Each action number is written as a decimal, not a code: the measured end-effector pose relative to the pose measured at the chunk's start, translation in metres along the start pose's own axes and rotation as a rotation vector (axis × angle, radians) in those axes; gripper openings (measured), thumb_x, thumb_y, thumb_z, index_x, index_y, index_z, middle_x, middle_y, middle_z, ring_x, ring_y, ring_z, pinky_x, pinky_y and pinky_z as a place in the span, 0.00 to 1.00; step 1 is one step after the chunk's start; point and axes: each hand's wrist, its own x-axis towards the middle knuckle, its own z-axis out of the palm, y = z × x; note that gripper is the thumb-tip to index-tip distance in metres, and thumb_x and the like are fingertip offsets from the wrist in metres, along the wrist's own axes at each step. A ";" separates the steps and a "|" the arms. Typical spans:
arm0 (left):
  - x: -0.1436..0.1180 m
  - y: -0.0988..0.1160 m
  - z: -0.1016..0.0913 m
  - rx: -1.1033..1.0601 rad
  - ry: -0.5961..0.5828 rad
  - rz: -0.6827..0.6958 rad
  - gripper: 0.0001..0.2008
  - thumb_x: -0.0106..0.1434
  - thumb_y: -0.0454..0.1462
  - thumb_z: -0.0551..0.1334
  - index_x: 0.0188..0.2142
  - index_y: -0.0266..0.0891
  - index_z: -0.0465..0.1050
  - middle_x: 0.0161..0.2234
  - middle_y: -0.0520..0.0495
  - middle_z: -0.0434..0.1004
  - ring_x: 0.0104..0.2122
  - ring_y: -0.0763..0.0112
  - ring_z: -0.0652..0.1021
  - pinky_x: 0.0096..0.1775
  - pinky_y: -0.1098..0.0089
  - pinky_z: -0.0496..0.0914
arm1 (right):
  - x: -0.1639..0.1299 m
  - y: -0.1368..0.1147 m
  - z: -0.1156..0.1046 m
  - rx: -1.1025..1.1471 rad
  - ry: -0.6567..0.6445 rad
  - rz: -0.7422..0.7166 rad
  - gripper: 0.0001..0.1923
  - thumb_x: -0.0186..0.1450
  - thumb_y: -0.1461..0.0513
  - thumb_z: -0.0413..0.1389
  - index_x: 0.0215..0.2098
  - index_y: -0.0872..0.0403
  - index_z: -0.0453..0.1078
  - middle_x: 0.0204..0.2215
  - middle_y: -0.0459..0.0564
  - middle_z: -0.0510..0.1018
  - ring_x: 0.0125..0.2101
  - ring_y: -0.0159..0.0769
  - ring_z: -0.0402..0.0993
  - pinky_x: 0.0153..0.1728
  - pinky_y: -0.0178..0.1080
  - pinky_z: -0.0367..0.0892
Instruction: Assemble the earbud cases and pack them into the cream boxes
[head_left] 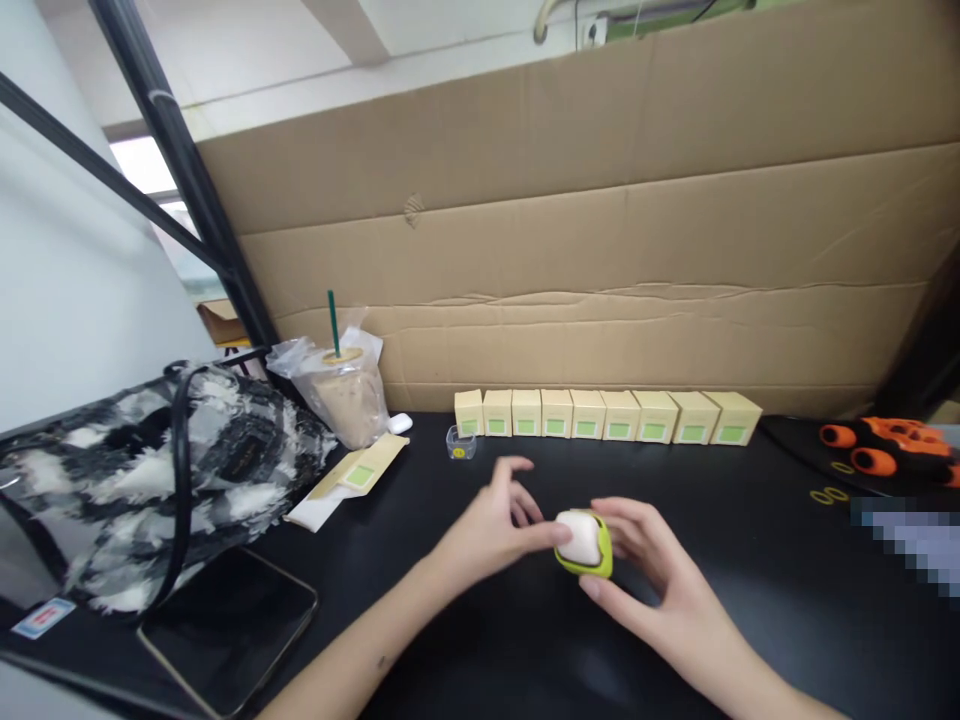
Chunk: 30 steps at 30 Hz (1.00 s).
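My right hand (652, 570) grips a small yellow-green case (604, 565) between its thumb and fingers, just above the black table. A white, rounded piece (579, 537) sits in the case, facing me. From the left, the thumb of my left hand (499, 525) touches the edge of the white piece. The other fingers of that hand are apart and slightly curled, with nothing between them. What lies under the white piece is hidden.
A row of several small cream boxes (556, 413) with green labels lines the back, beside a clear plastic container (460, 443). At left are a flattened box (352, 478), a bagged drink (345, 395), a fluffy bag (225, 470) and a tablet (232, 630). An orange-black object (892, 445) lies right.
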 end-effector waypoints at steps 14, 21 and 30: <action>0.024 -0.040 -0.054 0.684 0.493 -0.064 0.13 0.64 0.39 0.60 0.48 0.37 0.69 0.53 0.43 0.67 0.53 0.57 0.69 0.53 0.49 0.63 | 0.011 0.012 0.000 0.212 0.094 0.112 0.23 0.52 0.48 0.65 0.38 0.50 0.67 0.35 0.52 0.80 0.35 0.44 0.79 0.37 0.45 0.75; 0.020 -0.029 -0.034 0.446 0.249 0.057 0.03 0.57 0.31 0.61 0.33 0.37 0.68 0.41 0.46 0.71 0.42 0.65 0.74 0.47 0.61 0.68 | 0.016 0.009 -0.010 0.134 0.127 0.080 0.21 0.53 0.51 0.65 0.39 0.51 0.67 0.34 0.49 0.77 0.34 0.41 0.78 0.35 0.43 0.75; -0.006 -0.011 0.026 0.006 -0.065 0.223 0.34 0.51 0.34 0.68 0.51 0.41 0.49 0.46 0.41 0.69 0.46 0.63 0.74 0.49 0.59 0.68 | 0.029 -0.001 -0.030 0.012 0.037 -0.046 0.25 0.58 0.54 0.61 0.50 0.49 0.59 0.39 0.49 0.74 0.40 0.39 0.76 0.41 0.42 0.72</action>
